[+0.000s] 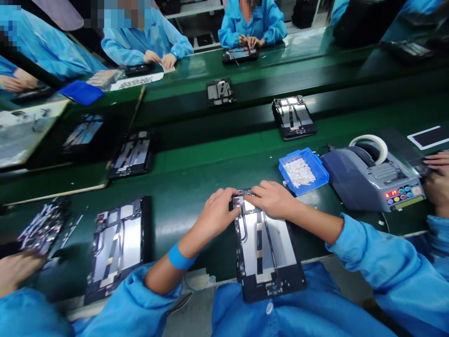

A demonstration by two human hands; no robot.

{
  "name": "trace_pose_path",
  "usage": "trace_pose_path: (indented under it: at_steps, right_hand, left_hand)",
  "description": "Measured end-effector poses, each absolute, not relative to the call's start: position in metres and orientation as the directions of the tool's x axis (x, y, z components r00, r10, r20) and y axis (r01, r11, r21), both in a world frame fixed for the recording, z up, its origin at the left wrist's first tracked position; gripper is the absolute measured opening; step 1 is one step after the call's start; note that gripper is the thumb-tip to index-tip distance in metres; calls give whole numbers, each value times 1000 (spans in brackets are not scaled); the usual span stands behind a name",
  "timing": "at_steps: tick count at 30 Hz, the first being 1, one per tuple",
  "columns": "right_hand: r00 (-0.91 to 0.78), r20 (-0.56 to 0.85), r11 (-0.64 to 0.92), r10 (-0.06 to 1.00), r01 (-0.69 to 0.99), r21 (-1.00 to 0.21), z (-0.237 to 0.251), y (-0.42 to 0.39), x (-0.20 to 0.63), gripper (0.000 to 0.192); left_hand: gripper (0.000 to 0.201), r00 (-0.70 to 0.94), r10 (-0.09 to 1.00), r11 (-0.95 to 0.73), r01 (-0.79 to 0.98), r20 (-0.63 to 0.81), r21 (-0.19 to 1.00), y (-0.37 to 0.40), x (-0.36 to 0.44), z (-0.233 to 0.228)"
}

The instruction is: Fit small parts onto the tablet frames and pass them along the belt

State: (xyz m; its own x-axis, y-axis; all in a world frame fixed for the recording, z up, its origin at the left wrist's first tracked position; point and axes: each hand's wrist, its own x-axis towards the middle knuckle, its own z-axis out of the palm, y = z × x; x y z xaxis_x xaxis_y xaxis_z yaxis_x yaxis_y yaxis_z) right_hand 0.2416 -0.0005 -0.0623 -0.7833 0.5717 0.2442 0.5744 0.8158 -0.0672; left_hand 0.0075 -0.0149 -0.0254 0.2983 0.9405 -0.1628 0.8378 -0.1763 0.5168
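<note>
An opened tablet (287, 248), with silver plates and dark ribbon cables showing in its black frame, lies in front of me, its near end hanging over the table edge. My left hand (218, 210) grips its top left corner, thumb on the inner side and fingers at the far edge. Across the top of the same tablet, my right hand (272, 199) is closed, fingers bent over the upper edge and thumb side near a small silver plate. Whatever small part lies under the fingertips is hidden. A blue band circles my left wrist.
Left of me stands another opened tablet (131, 234), beside a pile of thin strips (45, 224). On the right are a blue tray (310, 187) of small white pieces and a tape dispenser (372, 175). More tablets (293, 117) rest along the green line. Co-workers' hands (438, 182) flank me.
</note>
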Motion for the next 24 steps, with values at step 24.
trace_pose_path:
  at_steps: [24]
  right_hand:
    - [-256,-128,62,958,624,-779,-29,-151,281,47]
  left_hand:
    - [62,92,986,58,602,-142,796,-164,17,-50]
